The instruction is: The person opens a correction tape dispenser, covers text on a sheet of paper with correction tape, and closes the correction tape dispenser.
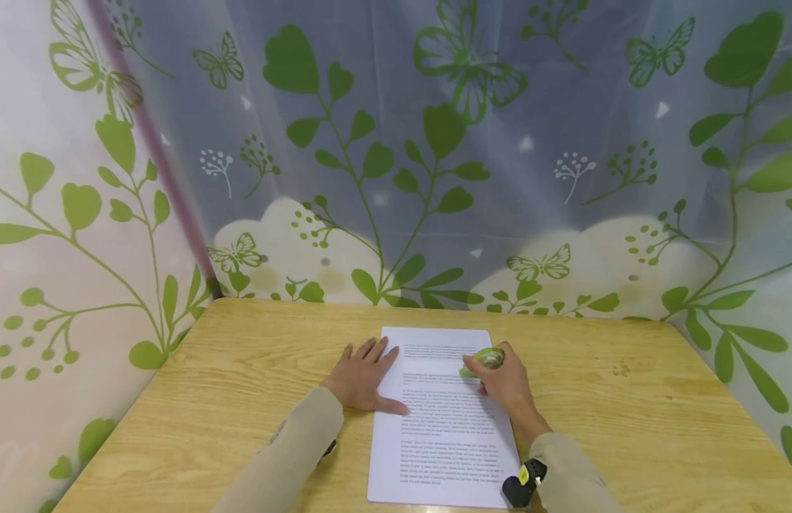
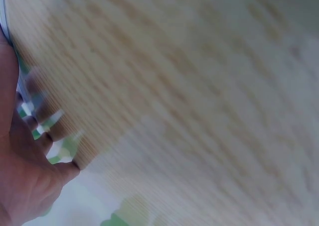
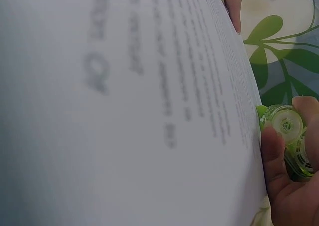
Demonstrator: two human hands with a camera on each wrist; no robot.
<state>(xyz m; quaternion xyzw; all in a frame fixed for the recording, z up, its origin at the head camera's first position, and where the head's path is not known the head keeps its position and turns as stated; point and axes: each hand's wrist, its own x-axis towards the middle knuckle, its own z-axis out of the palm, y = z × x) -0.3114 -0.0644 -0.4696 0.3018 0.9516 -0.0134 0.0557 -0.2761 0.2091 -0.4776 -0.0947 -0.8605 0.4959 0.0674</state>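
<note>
A printed sheet of paper (image 1: pixel 443 434) lies lengthwise on the wooden table. My left hand (image 1: pixel 362 377) rests with fingers spread on its left edge, the thumb reaching over the text. Between thumb and fingers, my right hand (image 1: pixel 510 388) grips a green correction tape dispenser (image 1: pixel 488 358), its tip low over the upper right of the text. Clear casing and round spools show on the correction tape (image 3: pixel 286 125) in the right wrist view. A blank white band crosses the page between upper lines. In the left wrist view, only part of the left hand (image 2: pixel 32 169) appears, at the edge.
The wooden table (image 1: pixel 242 399) extends to both sides of the sheet. A curtain (image 1: pixel 396 178) printed with leaves and butterflies hangs behind it and along the sides. Near the sheet's lower right corner, a black strap device (image 1: pixel 524 483) sits at the right wrist.
</note>
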